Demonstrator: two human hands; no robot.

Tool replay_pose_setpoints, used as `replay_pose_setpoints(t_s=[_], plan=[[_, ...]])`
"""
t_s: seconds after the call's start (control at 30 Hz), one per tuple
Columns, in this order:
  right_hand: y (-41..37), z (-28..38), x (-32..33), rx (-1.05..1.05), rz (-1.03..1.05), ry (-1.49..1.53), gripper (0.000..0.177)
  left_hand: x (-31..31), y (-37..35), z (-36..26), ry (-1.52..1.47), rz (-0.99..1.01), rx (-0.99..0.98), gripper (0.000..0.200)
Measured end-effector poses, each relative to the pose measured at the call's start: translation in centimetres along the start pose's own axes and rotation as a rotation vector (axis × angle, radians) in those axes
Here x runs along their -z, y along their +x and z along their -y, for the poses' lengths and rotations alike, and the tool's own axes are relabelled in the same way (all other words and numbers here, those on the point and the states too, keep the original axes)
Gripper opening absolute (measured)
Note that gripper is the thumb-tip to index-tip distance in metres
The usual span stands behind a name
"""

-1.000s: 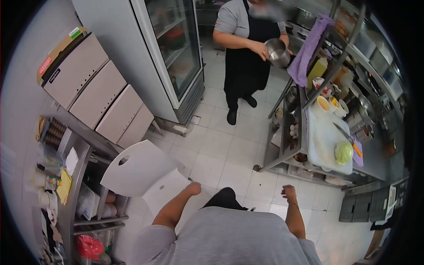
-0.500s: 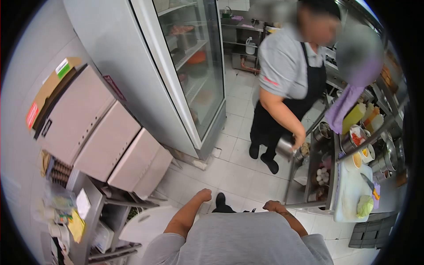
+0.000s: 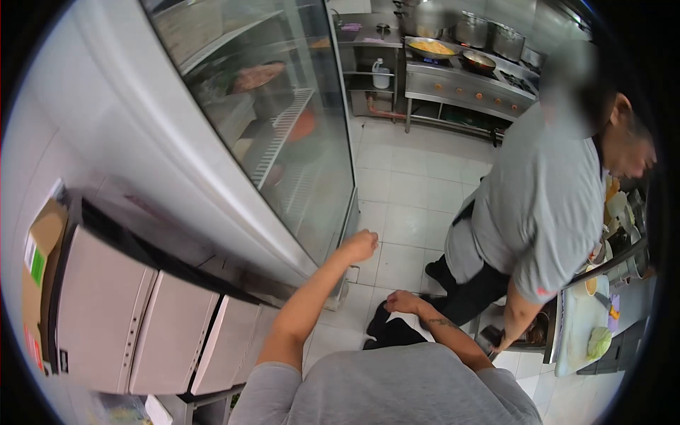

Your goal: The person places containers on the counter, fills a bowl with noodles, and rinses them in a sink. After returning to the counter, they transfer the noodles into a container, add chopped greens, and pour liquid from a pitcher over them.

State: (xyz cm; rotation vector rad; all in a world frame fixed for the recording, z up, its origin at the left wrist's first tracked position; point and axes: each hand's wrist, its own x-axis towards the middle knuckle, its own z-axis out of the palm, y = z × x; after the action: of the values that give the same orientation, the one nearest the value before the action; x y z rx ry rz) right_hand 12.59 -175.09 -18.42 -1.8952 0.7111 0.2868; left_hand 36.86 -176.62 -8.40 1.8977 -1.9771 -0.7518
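My left hand (image 3: 361,246) is held out ahead of me in a loose fist with nothing showing in it, in front of the lower edge of the glass-door fridge (image 3: 283,142). Lower and nearer my body, my right hand (image 3: 402,302) has its fingers curled in, and no object shows there either. It overlaps the dark shoes and trousers on the floor in this view. Close on my right a co-worker (image 3: 531,191) in a grey shirt bends down, one hand at a metal container (image 3: 489,337) by the lower shelf.
Stacked pale bins (image 3: 103,312) stand at left, a cardboard box (image 3: 44,262) above them. A stove (image 3: 467,88) across the tiled floor (image 3: 400,191) bears pots and a pan of yellow food (image 3: 432,48). At right, a cutting board (image 3: 577,340) holds cabbage (image 3: 599,343) and a knife (image 3: 603,300).
I have moved forward, closer to the fridge, and the stove has come into view. The co-worker has passed to my right and bent lower. My left hand has swung forward.
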Motion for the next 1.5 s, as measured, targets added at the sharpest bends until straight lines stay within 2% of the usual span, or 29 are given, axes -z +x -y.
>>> replay_pose_setpoints(t_s=[0.1,0.17,0.23,0.3,0.37,0.47,0.53,0.67,0.77,0.8,0.87,0.93,1.03,1.17,1.27,1.37,1.47,1.5], plan=[[4.3,-0.9,2.6,0.043,-0.132,0.018,0.026,1.5,4.0,4.9,0.13,-0.092,0.024,0.023],[5.3,-0.1,5.1,0.037,-0.204,0.116,0.028,1.2,4.9,9.1,0.244,0.007,0.153,0.027],[6.8,-0.2,8.2,-0.048,-0.19,0.271,0.027,0.9,2.8,7.9,0.397,0.044,0.414,0.033],[7.5,-0.4,10.5,-0.091,-0.21,0.369,0.028,-0.1,1.8,8.6,0.12,0.117,0.425,0.037],[8.7,-0.7,13.0,-0.082,-0.251,0.417,0.029,-0.8,1.4,8.0,0.11,0.117,0.578,0.036],[9.5,-0.6,16.2,-0.123,-0.327,0.494,0.028,-0.6,0.9,5.9,0.191,-0.017,0.445,0.037],[10.1,0.0,18.0,-0.099,-0.365,0.569,0.027,-1.2,0.9,5.9,0.164,-0.012,0.46,0.037],[10.4,3.6,23.5,0.051,-0.378,0.703,0.028,-0.6,1.1,3.9,0.065,-0.019,0.563,0.038],[13.2,5.9,29.0,0.185,-0.373,0.747,0.035,-0.5,1.8,5.4,-0.218,-0.166,0.532,0.039],[14.5,7.2,31.0,0.227,-0.364,0.747,0.036,-0.3,2.1,5.9,-0.223,-0.191,0.522,0.04],[17.7,11.3,35.5,0.315,-0.316,0.737,0.04,0.0,2.4,7.0,-0.239,-0.261,0.522,0.041],[21.6,16.1,39.6,0.494,-0.291,0.706,0.047,-0.2,2.3,8.0,-0.367,-0.317,0.539,0.041],[27.8,22.9,44.1,0.679,-0.387,0.687,0.05,-0.7,2.6,8.7,-0.556,-0.43,0.633,0.042],[34.1,27.1,45.5,0.669,-0.35,0.88,0.057,0.2,2.2,8.3,-0.718,-0.517,0.744,0.044],[36.3,28.5,44.8,0.583,-0.278,1.13,0.053,2.4,2.3,6.6,-0.704,-0.392,0.678,0.045],[35.0,28.8,44.8,0.552,-0.207,1.105,0.048,3.0,2.4,7.0,-0.625,-0.216,0.682,0.046],[37.7,26.7,45.2,0.596,-0.082,1.046,0.047,-2.7,3.0,11.4,-0.542,-0.065,0.848,0.05],[36.8,27.4,45.5,0.603,-0.017,1.095,0.048,-3.6,4.3,11.4,-0.495,-0.157,0.947,0.049]])
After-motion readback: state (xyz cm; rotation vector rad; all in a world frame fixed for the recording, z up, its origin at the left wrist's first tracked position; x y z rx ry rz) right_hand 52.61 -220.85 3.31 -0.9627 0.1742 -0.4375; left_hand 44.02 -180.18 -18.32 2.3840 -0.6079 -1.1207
